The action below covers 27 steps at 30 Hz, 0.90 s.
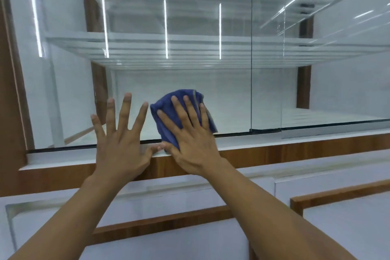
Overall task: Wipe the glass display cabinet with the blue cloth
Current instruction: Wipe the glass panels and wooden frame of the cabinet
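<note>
The glass display cabinet (211, 27) fills the upper part of the view, with glass shelves behind its front pane. My right hand (192, 139) presses the bunched blue cloth (166, 120) flat against the lower part of the front glass, fingers straight and spread over it. My left hand (120, 139) lies flat on the same pane just to the left of the cloth, fingers spread wide, its thumb near my right thumb. Both hands sit just above the pane's bottom edge.
A vertical seam between glass panels (251, 48) runs to the right of the cloth. A white ledge with wooden trim (295, 150) lies under the glass. Below it are white panels with wooden frames (160, 220). A wooden post (10, 91) borders the left side.
</note>
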Each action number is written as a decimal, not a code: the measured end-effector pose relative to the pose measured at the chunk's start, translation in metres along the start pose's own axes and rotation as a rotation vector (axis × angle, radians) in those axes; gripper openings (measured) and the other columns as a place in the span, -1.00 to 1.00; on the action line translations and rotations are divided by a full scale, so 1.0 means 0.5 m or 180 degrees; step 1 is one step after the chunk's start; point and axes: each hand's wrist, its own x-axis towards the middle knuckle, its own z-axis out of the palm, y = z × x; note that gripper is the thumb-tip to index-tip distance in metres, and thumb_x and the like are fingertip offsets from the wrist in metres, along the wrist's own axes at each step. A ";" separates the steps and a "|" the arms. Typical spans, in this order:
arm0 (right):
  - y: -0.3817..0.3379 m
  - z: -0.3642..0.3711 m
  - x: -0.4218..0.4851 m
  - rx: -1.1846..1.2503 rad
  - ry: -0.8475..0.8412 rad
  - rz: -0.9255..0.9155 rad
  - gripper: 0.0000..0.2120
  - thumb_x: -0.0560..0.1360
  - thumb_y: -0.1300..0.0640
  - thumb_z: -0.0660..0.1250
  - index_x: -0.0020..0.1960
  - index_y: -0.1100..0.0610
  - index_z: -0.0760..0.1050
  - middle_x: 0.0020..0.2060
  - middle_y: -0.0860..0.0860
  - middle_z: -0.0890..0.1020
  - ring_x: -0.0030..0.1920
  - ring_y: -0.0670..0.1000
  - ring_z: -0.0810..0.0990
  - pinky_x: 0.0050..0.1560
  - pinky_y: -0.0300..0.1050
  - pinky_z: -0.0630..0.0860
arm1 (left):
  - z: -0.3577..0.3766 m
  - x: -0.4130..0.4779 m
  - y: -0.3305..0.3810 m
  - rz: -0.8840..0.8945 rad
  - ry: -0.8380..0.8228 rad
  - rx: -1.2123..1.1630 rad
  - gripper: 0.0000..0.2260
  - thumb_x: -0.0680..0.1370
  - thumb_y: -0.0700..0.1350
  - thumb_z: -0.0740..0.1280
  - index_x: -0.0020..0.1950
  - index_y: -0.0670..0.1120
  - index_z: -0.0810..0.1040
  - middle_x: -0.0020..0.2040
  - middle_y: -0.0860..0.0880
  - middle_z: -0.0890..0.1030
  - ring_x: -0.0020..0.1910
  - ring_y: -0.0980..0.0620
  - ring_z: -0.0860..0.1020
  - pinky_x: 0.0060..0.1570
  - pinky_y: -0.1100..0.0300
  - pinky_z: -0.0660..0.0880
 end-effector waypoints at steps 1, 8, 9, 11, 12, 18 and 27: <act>0.027 -0.002 -0.015 -0.0004 -0.0009 -0.0034 -0.28 0.60 -0.35 0.00 0.62 -0.10 -0.19 0.63 0.08 -0.16 0.62 0.16 -0.23 0.57 0.25 -0.32 | 0.001 0.000 0.001 -0.0004 0.0003 0.0008 -0.12 0.42 0.47 0.05 0.63 0.08 -0.04 0.64 -0.08 -0.18 0.60 -0.22 -0.21 0.44 -0.45 -0.14; 0.315 -0.046 -0.163 0.0088 -0.0344 0.0893 -0.16 0.50 -0.49 -0.10 0.62 -0.11 -0.27 0.62 0.06 -0.26 0.61 0.16 -0.30 0.55 0.41 -0.13 | 0.001 0.000 0.012 -0.0014 -0.0041 0.0180 -0.07 0.40 0.38 0.21 0.63 0.03 -0.07 0.64 -0.12 -0.19 0.59 -0.28 -0.20 0.43 -0.49 -0.09; 0.304 -0.044 -0.158 0.0177 -0.0322 0.1070 -0.15 0.50 -0.50 -0.11 0.62 -0.12 -0.29 0.62 0.05 -0.29 0.60 0.16 -0.32 0.55 0.40 -0.17 | 0.001 0.000 0.014 -0.0013 -0.0042 0.0189 -0.07 0.42 0.38 0.23 0.63 0.03 -0.09 0.63 -0.12 -0.20 0.59 -0.28 -0.20 0.44 -0.48 -0.10; 0.236 -0.034 -0.111 0.0266 -0.0192 0.1225 -0.15 0.50 -0.49 -0.10 0.61 -0.13 -0.33 0.61 0.05 -0.31 0.59 0.17 -0.36 0.54 0.35 -0.27 | -0.001 0.002 0.014 -0.0032 -0.0073 0.0174 -0.05 0.44 0.39 0.28 0.63 0.05 -0.14 0.63 -0.11 -0.25 0.59 -0.26 -0.23 0.45 -0.44 -0.16; 0.187 -0.029 -0.073 0.0243 -0.0112 0.1111 -0.15 0.50 -0.48 -0.08 0.61 -0.11 -0.31 0.61 0.06 -0.30 0.59 0.19 -0.35 0.54 0.33 -0.31 | -0.002 0.003 0.011 -0.0037 -0.0113 0.0183 -0.03 0.43 0.41 0.28 0.62 0.08 -0.17 0.62 -0.09 -0.28 0.59 -0.24 -0.26 0.46 -0.41 -0.18; 0.015 -0.018 0.069 0.0051 0.0166 0.0217 -0.12 0.48 -0.49 -0.01 0.63 -0.09 -0.19 0.63 0.06 -0.19 0.61 0.14 -0.30 0.55 0.27 -0.29 | -0.031 0.003 -0.097 0.0323 -0.0185 0.0397 -0.22 0.49 0.45 -0.02 0.62 0.14 -0.13 0.64 -0.03 -0.22 0.62 -0.11 -0.19 0.53 -0.19 -0.07; -0.047 -0.033 0.094 0.0551 0.0335 0.1949 -0.03 0.39 -0.61 -0.15 0.63 -0.10 -0.18 0.63 0.13 -0.19 0.60 0.29 -0.23 0.49 0.50 -0.11 | -0.101 0.015 -0.325 0.0609 0.0029 0.0810 -0.31 0.57 0.39 -0.09 0.63 0.09 -0.02 0.65 -0.10 -0.10 0.62 -0.17 -0.08 0.50 -0.35 0.06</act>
